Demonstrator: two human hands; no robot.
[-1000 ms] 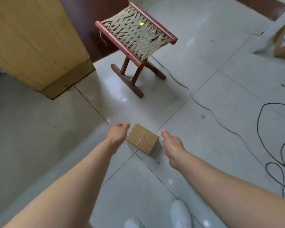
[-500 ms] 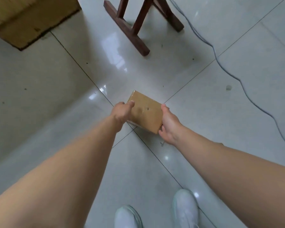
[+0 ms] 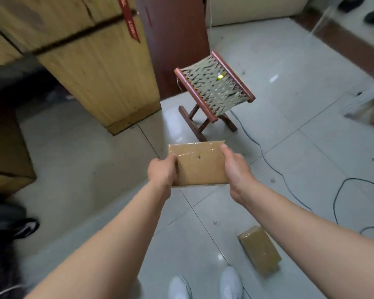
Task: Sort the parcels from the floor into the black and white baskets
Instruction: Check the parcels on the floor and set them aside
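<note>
You have the flat brown parcel (image 3: 200,165) up off the floor, held level in the air on your side of the folding stool (image 3: 214,87), just short of its feet. Your left hand (image 3: 162,172) grips the parcel's left edge with the fingers curled underneath, and your right hand (image 3: 235,167) grips the right edge, thumb lying along the top face. That is a sound two-sided hold. The wrapping looks glossy with tape, so I'd judge it slippery: squeeze from the edges rather than trusting the thumbs alone.

Neither the black nor the white basket shows here, so find them before you step off, and decide which one this parcel belongs in while you have its face turned up toward you.

A second parcel (image 3: 259,249) lies on the tiles farther from the stool than the one you hold, off to the stool's right and just beside your right shoe (image 3: 230,281). Step round it, not over it. A dark cable (image 3: 268,160) trails from under the stool out to its right, looping across the floor; it is the likeliest thing to catch a foot. A wooden cabinet (image 3: 99,72) stands to the stool's left.
</note>
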